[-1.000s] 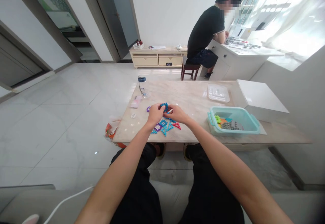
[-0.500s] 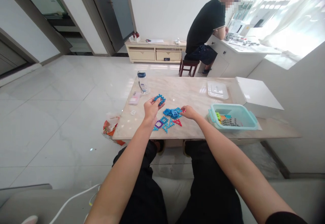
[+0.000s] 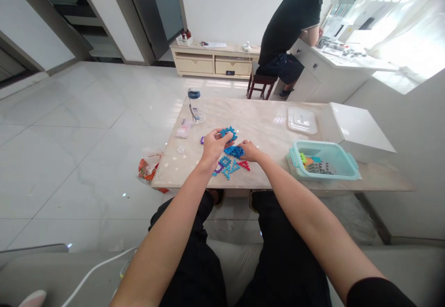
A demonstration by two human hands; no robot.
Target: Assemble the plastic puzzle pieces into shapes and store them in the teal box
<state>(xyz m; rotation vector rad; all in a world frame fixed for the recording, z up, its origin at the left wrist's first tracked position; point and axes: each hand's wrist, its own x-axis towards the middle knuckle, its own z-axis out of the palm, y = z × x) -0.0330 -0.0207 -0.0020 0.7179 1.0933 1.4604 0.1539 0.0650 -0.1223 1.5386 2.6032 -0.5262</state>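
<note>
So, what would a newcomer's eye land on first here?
The left hand holds a blue block piece above the marble table, while the right hand touches the blue block cluster lying there. Right of them a teal bin holds more blocks; behind, another person sits at a white desk.

Both forearms stretched forward, left hand [image 3: 212, 145] higher, fingers pinched, right hand [image 3: 249, 151] low, palm down
</note>
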